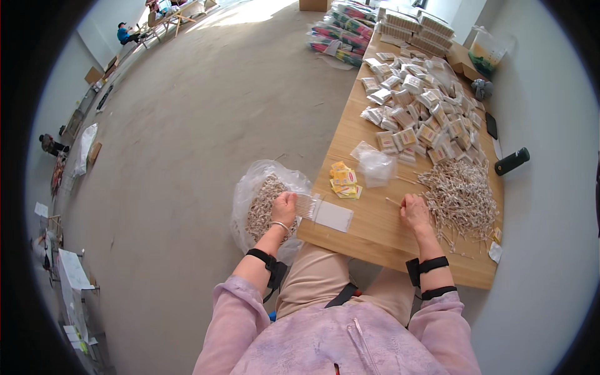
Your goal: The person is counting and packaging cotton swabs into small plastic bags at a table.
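At the table's near left corner my left hand (285, 209) is closed on a flat clear piece with parallel light stripes (305, 207). Whether the stripes are swabs side by side is too small to tell. Touching its right end lies a white rectangular card (334, 216). My right hand (415, 212) is closed with fingertips together, and a thin cotton swab (393, 202) sticks out to their left. Just right of that hand spreads a big loose heap of cotton swabs (462, 197). Yellow and white paper labels (345, 180) and clear plastic bags (377, 167) lie farther back.
Many packed swab packets (415, 103) cover the far part of the wooden table (375, 231). A clear sack of swabs (265, 203) stands beside its left edge. A black bottle (512, 161) and a phone (491, 125) lie by the right wall. Stacked bundles (340, 34) stand behind.
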A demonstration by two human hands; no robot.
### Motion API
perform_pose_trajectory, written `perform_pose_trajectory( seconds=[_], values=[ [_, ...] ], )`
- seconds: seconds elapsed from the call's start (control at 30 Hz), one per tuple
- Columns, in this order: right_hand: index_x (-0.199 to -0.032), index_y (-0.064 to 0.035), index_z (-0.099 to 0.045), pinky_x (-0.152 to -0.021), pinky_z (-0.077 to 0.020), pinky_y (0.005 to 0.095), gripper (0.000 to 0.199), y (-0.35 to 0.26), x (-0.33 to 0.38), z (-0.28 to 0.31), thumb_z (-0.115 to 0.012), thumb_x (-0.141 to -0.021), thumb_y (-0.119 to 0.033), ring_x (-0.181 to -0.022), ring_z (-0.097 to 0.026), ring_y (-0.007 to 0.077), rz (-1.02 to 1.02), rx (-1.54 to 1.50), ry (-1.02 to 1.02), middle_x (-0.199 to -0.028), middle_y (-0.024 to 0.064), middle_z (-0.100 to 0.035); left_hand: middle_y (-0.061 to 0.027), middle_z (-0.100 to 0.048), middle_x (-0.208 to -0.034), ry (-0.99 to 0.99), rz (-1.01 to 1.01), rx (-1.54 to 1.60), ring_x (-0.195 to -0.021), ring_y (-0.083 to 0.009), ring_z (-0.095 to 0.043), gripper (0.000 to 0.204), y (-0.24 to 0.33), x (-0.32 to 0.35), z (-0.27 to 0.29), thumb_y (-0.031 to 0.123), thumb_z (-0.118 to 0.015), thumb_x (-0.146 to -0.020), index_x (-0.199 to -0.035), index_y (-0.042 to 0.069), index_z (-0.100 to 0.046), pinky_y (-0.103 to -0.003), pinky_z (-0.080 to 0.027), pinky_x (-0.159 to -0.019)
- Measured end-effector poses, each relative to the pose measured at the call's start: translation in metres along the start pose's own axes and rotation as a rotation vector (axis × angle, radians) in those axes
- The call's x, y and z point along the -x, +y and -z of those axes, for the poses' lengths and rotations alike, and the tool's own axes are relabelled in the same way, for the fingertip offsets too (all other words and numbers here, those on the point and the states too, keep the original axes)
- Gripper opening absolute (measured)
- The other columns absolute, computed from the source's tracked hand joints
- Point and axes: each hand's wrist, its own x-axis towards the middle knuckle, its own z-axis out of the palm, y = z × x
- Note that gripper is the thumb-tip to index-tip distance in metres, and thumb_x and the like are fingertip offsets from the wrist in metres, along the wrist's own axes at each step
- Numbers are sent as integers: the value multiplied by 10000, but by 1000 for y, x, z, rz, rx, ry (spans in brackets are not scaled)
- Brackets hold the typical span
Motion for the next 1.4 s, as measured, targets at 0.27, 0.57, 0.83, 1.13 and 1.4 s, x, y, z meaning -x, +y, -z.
perform_pose_trajectory(
  seconds=[0.27,0.57,0.83,1.13,1.4],
  values=[
    [-834,-65,-619,-809,-475,386,76,-75,5,0,-570,-778,-50,-890,-572,300,160,-279,70,-849,133,-578,-16,-593,-673,-27,-25,3,-628,-93,-503,317,16,4,3,305,-549,-920,-852,4,-623,-268,-429,-596],
    [-901,-85,-656,-759,-499,416,158,-165,-2,-43,-527,-812,-67,-884,-601,321,211,-270,-75,-935,134,-576,-112,-640,-723,-35,-21,-20,-665,-221,-610,321,1,-1,0,352,-538,-904,-873,47,-632,-341,-466,-630],
    [-918,-96,-639,-745,-495,399,200,-176,-4,-55,-512,-779,-29,-860,-602,311,268,-259,-16,-934,124,-565,-75,-620,-700,-37,-35,7,-646,-172,-564,313,3,0,3,319,-537,-915,-852,25,-624,-309,-450,-612],
    [-908,-109,-628,-720,-499,383,182,-203,-8,-65,-523,-775,-43,-854,-596,276,300,-222,32,-902,91,-549,-10,-601,-700,-53,-30,22,-650,-81,-516,288,3,0,2,288,-529,-934,-867,23,-619,-255,-436,-609],
    [-892,-99,-623,-719,-498,370,149,-209,-5,-69,-553,-767,-59,-865,-594,267,325,-231,97,-898,81,-556,-5,-607,-723,-74,7,76,-672,-77,-523,279,6,2,3,281,-535,-932,-900,21,-630,-250,-440,-625]
  ],
)
